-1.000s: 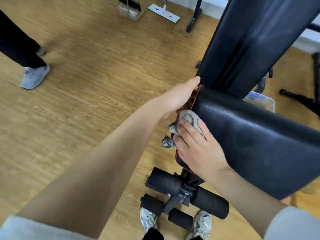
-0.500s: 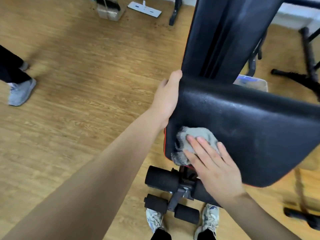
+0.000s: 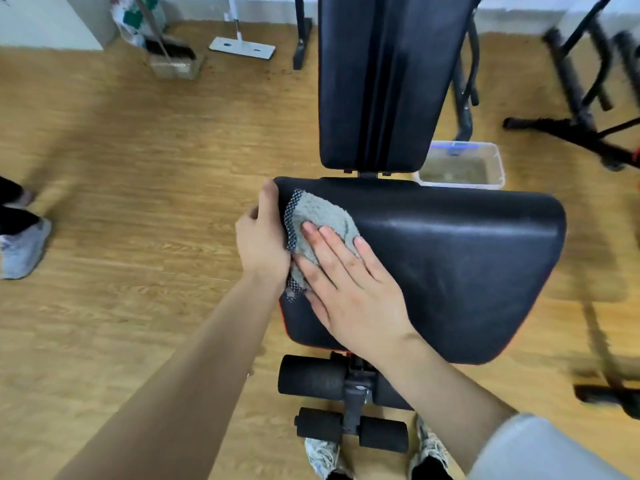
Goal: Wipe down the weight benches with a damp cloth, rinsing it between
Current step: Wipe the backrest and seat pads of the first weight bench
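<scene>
A black padded bench seat (image 3: 450, 265) fills the middle of the head view, with its upright backrest (image 3: 388, 81) behind it. A grey cloth (image 3: 322, 216) with a dotted edge lies on the seat's left part. My right hand (image 3: 349, 282) presses flat on the cloth with straight fingers. My left hand (image 3: 263, 237) grips the seat's left edge, thumb on top near the far corner. A clear tub of murky water (image 3: 460, 168) stands on the floor behind the seat, to the right of the backrest.
Black foam rollers (image 3: 311, 379) sit below the seat, with my shoes (image 3: 322, 455) under them. Another person's grey shoe (image 3: 20, 251) is at the left edge. A flat mop (image 3: 242, 48) and dustpan (image 3: 173, 64) lie at the back. Black equipment frames (image 3: 581, 98) stand at right.
The view swung round to face the bench squarely. My right hand slid the cloth from the seat's left side edge up onto the top surface. My left hand stays on the left edge.
</scene>
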